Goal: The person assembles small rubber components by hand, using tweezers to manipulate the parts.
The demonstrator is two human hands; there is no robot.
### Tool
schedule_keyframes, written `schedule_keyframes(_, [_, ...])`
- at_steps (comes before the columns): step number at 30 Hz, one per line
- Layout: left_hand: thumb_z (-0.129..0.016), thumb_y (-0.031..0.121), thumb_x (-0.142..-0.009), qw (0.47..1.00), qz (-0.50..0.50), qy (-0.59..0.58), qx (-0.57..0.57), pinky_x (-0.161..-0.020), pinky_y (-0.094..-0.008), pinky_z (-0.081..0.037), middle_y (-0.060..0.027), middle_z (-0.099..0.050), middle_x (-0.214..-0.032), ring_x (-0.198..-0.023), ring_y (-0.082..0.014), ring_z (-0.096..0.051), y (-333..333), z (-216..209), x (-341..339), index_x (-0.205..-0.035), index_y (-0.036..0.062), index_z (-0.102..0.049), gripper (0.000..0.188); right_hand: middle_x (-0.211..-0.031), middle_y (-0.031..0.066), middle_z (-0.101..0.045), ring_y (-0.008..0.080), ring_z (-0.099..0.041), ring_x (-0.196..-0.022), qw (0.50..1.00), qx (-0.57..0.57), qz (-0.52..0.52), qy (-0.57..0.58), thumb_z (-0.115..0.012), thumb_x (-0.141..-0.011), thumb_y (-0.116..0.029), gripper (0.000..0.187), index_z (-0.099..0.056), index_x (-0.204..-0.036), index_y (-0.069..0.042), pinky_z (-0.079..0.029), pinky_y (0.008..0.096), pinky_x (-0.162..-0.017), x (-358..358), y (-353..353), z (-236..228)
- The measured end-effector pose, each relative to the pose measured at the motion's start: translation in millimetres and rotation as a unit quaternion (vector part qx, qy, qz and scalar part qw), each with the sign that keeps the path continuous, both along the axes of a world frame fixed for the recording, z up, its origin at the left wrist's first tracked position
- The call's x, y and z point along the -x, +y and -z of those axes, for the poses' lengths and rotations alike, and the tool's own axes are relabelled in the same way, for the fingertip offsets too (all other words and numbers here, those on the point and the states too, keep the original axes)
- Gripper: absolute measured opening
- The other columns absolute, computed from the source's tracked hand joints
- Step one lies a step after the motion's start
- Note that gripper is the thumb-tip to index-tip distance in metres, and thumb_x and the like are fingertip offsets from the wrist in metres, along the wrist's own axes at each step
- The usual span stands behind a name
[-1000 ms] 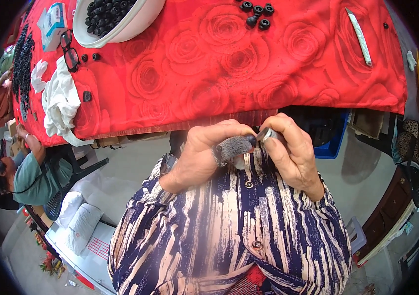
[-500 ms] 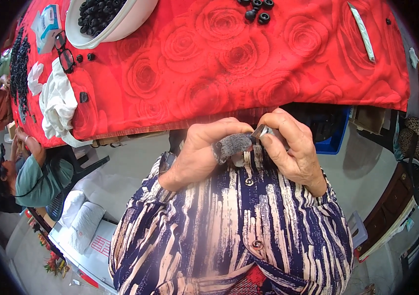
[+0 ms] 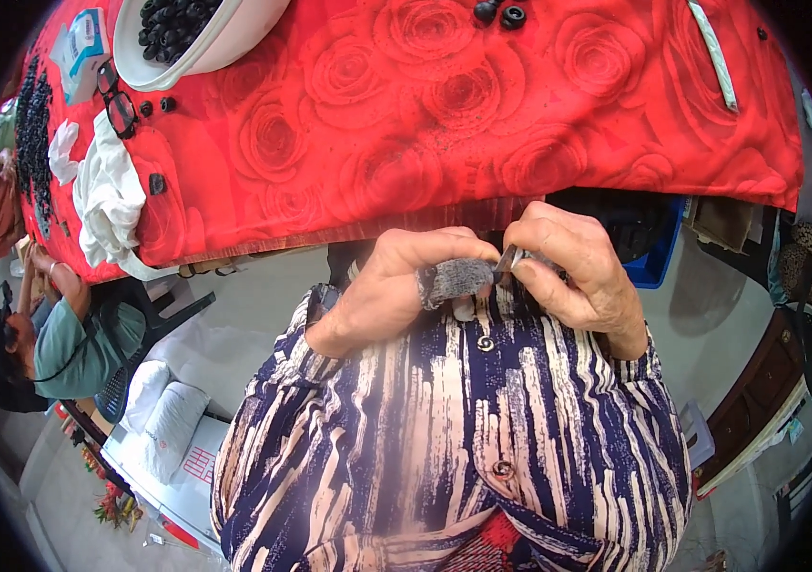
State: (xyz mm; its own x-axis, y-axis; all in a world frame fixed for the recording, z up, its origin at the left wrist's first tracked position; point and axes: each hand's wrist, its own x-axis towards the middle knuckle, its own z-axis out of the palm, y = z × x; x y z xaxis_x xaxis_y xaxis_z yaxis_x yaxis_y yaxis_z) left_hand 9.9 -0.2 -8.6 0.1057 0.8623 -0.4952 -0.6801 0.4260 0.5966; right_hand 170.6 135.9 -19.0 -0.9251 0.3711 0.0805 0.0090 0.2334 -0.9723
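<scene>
My left hand (image 3: 377, 291) is in front of my chest, just past the table's near edge, with a grey knitted sleeve (image 3: 458, 280) over one finger. Between its thumb and that finger it pinches a small black piece (image 3: 498, 275), mostly hidden by the fingertips. My right hand (image 3: 582, 272) is closed on a small blade (image 3: 508, 257), held between thumb and forefinger. The blade's tip meets the black piece where the two hands come together.
A red rose-patterned tablecloth (image 3: 349, 172) covers the table. On it are a white bowl (image 3: 234, 48) of black rubber rings, loose black rings (image 3: 513, 16), glasses (image 3: 120, 112), a white cloth (image 3: 109, 195) and a white strip (image 3: 714, 57). Another person (image 3: 68, 348) sits at the left.
The view has shifted slightly, so the bowl and black rings sit nearer the top edge. Both hands stay together, with the blade still at the small black piece.
</scene>
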Motion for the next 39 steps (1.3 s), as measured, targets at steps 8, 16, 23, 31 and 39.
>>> schedule_keyframes(8, [-0.053, 0.003, -0.087, 0.998, 0.05, -0.017, 0.032, -0.061, -0.0214, -0.047, -0.0049, -0.059, -0.084, -0.071, -0.0109, -0.058, 4, 4, 5, -0.1, -0.002, -0.063, 0.018, -0.068, 0.0112, -0.048, 0.0278, -0.051, -0.059, 0.993, -0.025, -0.108, 0.042, -0.063, -0.069, -0.004, 0.018, -0.056, -0.085, 0.0, -0.04, 0.037, -0.051, -1, 15, 8])
schedule_keyframes(16, [-0.055, -0.001, -0.084, 0.997, 0.017, -0.04, 0.061, -0.059, -0.0208, -0.048, -0.0057, -0.065, -0.083, -0.07, -0.0088, -0.059, 5, -4, 9, -0.101, -0.0018, -0.064, 0.019, -0.069, 0.0109, -0.053, 0.0245, -0.052, -0.056, 0.988, -0.115, 0.039, 0.096, -0.074, -0.06, -0.008, 0.036, -0.058, -0.09, 0.003, -0.041, 0.0343, -0.048, 6, 6, -9])
schedule_keyframes(23, [-0.064, 0.013, -0.084, 0.999, -0.012, -0.035, 0.01, -0.068, -0.0214, -0.046, -0.0034, -0.064, -0.084, -0.076, -0.0074, -0.058, 1, 10, -2, -0.095, -0.0021, -0.065, 0.018, -0.066, 0.0059, -0.05, 0.0192, -0.047, -0.051, 0.938, -0.301, 0.078, 0.151, -0.073, -0.058, -0.004, 0.039, -0.06, -0.093, 0.005, -0.035, 0.0306, -0.046, 13, -15, -4])
schedule_keyframes(31, [-0.063, 0.008, -0.083, 0.993, -0.089, 0.082, 0.008, -0.064, -0.0221, -0.046, -0.0054, -0.064, -0.085, -0.074, -0.0092, -0.058, 3, -9, 14, -0.096, -0.0015, -0.066, 0.016, -0.063, 0.0057, -0.051, 0.0195, -0.046, -0.049, 0.924, -0.327, 0.072, 0.185, -0.07, -0.065, 0.004, 0.025, -0.058, -0.086, 0.0, -0.035, 0.0319, -0.044, 20, -11, -8])
schedule_keyframes(39, [-0.07, 0.011, -0.079, 0.714, -0.297, 0.63, -0.068, -0.054, -0.0209, -0.047, -0.005, -0.067, -0.081, -0.065, -0.0076, -0.058, 43, -58, 155, -0.1, -0.0011, -0.066, 0.025, -0.062, 0.0095, -0.051, 0.0248, -0.051, -0.052, 0.947, -0.241, 0.18, 0.115, -0.07, -0.065, 0.005, 0.02, -0.056, -0.079, -0.002, -0.04, 0.033, -0.047, 14, -13, 5])
